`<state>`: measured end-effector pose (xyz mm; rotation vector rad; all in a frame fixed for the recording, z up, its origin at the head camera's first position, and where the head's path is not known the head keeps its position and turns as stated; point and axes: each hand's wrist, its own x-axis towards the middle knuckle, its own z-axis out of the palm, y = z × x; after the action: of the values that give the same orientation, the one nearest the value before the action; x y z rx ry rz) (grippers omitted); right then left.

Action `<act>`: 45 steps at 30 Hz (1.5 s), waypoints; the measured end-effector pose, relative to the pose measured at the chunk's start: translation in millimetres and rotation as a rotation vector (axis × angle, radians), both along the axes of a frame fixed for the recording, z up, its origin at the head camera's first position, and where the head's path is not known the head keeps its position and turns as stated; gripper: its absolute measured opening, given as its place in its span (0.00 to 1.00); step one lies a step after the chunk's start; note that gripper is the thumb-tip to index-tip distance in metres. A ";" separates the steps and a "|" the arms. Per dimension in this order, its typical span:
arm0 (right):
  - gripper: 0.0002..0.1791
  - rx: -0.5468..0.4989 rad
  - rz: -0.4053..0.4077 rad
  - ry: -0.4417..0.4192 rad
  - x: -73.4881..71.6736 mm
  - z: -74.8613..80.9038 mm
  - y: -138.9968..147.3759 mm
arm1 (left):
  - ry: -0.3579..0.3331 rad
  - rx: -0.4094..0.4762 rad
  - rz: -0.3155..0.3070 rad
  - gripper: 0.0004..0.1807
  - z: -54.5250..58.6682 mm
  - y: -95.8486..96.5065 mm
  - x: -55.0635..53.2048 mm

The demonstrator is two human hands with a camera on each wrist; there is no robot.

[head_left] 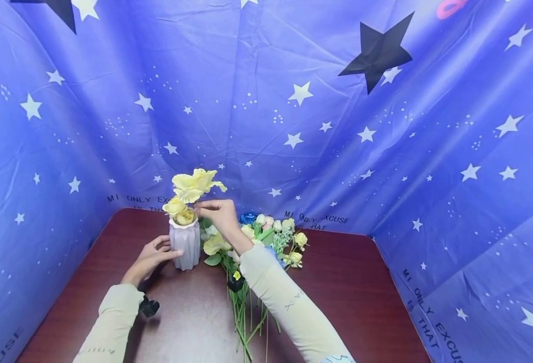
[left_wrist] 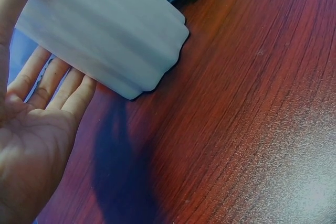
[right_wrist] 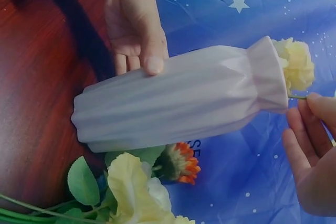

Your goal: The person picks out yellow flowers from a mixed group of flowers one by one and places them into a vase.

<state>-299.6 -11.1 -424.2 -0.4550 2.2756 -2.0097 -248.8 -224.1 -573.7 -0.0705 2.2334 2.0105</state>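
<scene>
A pale, ribbed vase stands upright on the table, with small yellow flowers in its mouth. My left hand holds it low on the left side. In the right wrist view that hand's thumb lies against the vase wall, while the fingers reach behind it in the left wrist view. Beside the rim, my right hand pinches a thin green stem between thumb and fingertips. A large ruffled yellow flower rises above the vase, over the pinching fingers.
Right of the vase lies a pile of flowers, with green stems pointing towards the front and a blue bloom at the back. An orange flower lies close by the vase. Blue star-printed cloth surrounds the dark red table.
</scene>
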 end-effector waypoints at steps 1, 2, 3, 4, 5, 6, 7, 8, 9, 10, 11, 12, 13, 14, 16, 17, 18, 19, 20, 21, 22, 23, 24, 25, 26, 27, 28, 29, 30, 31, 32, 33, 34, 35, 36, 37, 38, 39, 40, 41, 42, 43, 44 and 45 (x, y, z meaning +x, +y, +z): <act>0.10 0.003 -0.008 0.004 0.8 -0.3 -0.2 | 0.000 0.000 0.000 0.41 0.0 -0.4 -0.1; 0.10 0.010 -0.017 0.008 1.9 -0.3 -0.2 | 0.000 -0.002 0.001 0.41 -0.4 -1.0 -0.2; 0.10 0.017 -0.026 0.011 2.8 -0.6 -0.3 | 0.001 -0.002 0.000 0.41 -0.6 -1.3 -0.6; 0.09 0.031 -0.037 0.011 3.7 -0.8 -0.6 | 0.001 -0.002 0.000 0.41 -0.5 -1.3 -0.6; 0.09 0.042 -0.045 0.012 4.9 -0.6 -0.9 | 0.000 -0.001 0.002 0.41 -0.2 -1.1 -0.5; 0.09 0.055 -0.054 0.012 6.0 -1.0 -1.4 | -0.001 0.000 0.004 0.41 0.2 -0.9 -0.4; 0.08 0.064 -0.059 0.008 7.2 -1.2 -1.9 | -0.002 0.003 0.006 0.40 0.3 -0.7 -0.3; 0.08 0.072 -0.064 0.004 8.2 -1.6 -2.5 | 0.004 -0.002 0.001 0.40 0.2 -0.6 0.0; 0.08 0.079 -0.070 -0.002 9.0 -2.3 -3.2 | 0.004 -0.002 0.002 0.40 0.1 -0.2 -0.1; 0.08 0.087 -0.074 -0.009 9.9 -2.7 -3.9 | 0.005 -0.003 0.003 0.40 0.0 0.2 0.0; 0.08 0.094 -0.076 -0.010 10.5 -3.2 -4.5 | 0.006 0.000 0.004 0.40 -0.3 0.5 0.0; 0.08 0.094 -0.075 -0.014 11.0 -3.7 -5.0 | 0.008 0.000 0.001 0.40 -0.7 0.4 -0.1; 0.08 0.098 -0.074 -0.020 11.5 -4.1 -5.4 | 0.010 -0.001 -0.001 0.40 -1.1 0.4 -0.1; 0.08 0.103 -0.073 -0.024 11.7 -4.7 -5.7 | 0.012 -0.001 -0.004 0.40 -1.3 0.3 0.1; 0.09 0.109 -0.066 -0.036 11.8 -5.9 -5.7 | 0.009 0.007 0.000 0.40 -1.5 0.3 0.1; 0.09 0.113 -0.059 -0.036 12.0 -6.5 -5.3 | 0.011 0.010 0.000 0.40 -1.5 0.3 0.2; 0.09 0.117 -0.053 -0.039 12.2 -7.1 -4.8 | 0.014 0.009 -0.003 0.40 -1.4 0.2 0.3; 0.09 0.118 -0.047 -0.042 12.1 -7.9 -4.2 | 0.016 0.009 -0.004 0.40 -1.4 0.3 0.3; 0.09 0.112 -0.038 -0.044 12.0 -8.6 -3.4 | 0.016 0.010 -0.004 0.40 -1.4 0.4 0.3; 0.10 0.108 -0.030 -0.042 11.7 -9.8 -2.7 | 0.016 0.012 -0.002 0.40 -1.5 0.6 0.2; 0.10 0.105 -0.021 -0.041 11.5 -10.8 -1.8 | 0.017 0.012 -0.002 0.40 -1.7 0.7 0.2; 0.10 0.095 -0.010 -0.041 11.1 -12.0 -1.1 | 0.016 0.014 -0.001 0.40 -2.0 0.8 0.2; 0.11 0.082 -0.001 -0.047 10.7 -12.8 -0.5 | 0.019 0.012 -0.005 0.40 -2.2 0.9 0.4; 0.11 0.066 0.010 -0.052 10.5 -14.0 0.1 | 0.018 0.014 -0.002 0.40 -2.4 1.1 0.6; 0.11 0.052 0.018 -0.060 10.4 -14.8 0.5 | 0.021 0.014 -0.004 0.40 -2.5 1.2 1.0; 0.12 0.039 0.023 -0.067 10.2 -16.0 0.7 | 0.023 0.015 -0.002 0.39 -2.4 1.3 1.5; 0.12 0.020 0.031 -0.075 10.2 -16.7 0.9 | 0.026 0.014 -0.006 0.39 -2.1 1.3 1.9; 0.12 -0.001 0.036 -0.084 10.2 -17.7 0.8 | 0.028 0.017 -0.002 0.39 -2.0 1.5 2.1; 0.12 -0.017 0.038 -0.088 10.4 -18.1 0.9 | 0.032 0.017 -0.005 0.39 -1.6 1.5 2.4; 0.13 -0.030 0.038 -0.091 10.5 -19.0 0.7 | 0.032 0.020 0.000 0.39 -1.3 1.6 2.5; 0.13 -0.046 0.038 -0.096 10.6 -19.6 0.6 | 0.036 0.021 -0.005 0.39 -1.1 1.4 2.6; 0.13 -0.062 0.037 -0.100 10.7 -20.2 0.5 | 0.037 0.026 -0.001 0.38 -0.8 1.4 2.7; 0.13 -0.077 0.036 -0.105 10.9 -20.6 0.5 | 0.039 0.027 -0.002 0.38 -1.1 1.4 2.5; 0.13 -0.086 0.031 -0.110 11.1 -20.9 0.4 | 0.039 0.032 0.000 0.38 -1.0 1.3 2.4; 0.13 -0.099 0.026 -0.116 11.2 -21.3 0.3 | 0.038 0.033 -0.006 0.38 -0.7 1.3 2.6; 0.13 -0.112 0.022 -0.124 11.5 -21.1 0.3 | 0.035 0.037 -0.005 0.38 -0.6 1.2 2.5; 0.13 -0.126 0.019 -0.132 11.6 -21.3 0.2 | 0.032 0.039 -0.006 0.38 -0.3 1.4 2.5; 0.13 -0.138 0.015 -0.139 11.6 -21.3 0.2 | 0.025 0.043 0.000 0.38 -0.1 1.7 2.3; 0.13 -0.146 0.012 -0.145 11.8 -20.9 0.2 | 0.022 0.041 -0.001 0.39 0.2 1.9 2.3; 0.13 -0.153 0.010 -0.151 11.7 -20.7 0.1 | 0.017 0.042 0.002 0.39 1.2 2.0 2.4; 0.13 -0.160 0.010 -0.159 11.7 -20.4 0.1 | 0.016 0.040 0.000 0.39 1.5 2.1 2.2; 0.13 -0.163 0.012 -0.165 11.5 -20.0 0.2 | 0.015 0.040 0.004 0.39 1.9 2.2 2.1; 0.13 -0.165 0.012 -0.171 11.0 -20.0 0.2 | 0.015 0.038 0.004 0.39 2.2 2.3 1.9; 0.13 -0.167 0.011 -0.180 10.9 -19.4 0.3 | 0.014 0.038 0.005 0.40 2.5 2.2 1.8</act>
<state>-288.7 -10.8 -443.5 -0.2830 2.0080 -2.1482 -247.0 -222.0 -571.3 -0.0582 2.2052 2.0612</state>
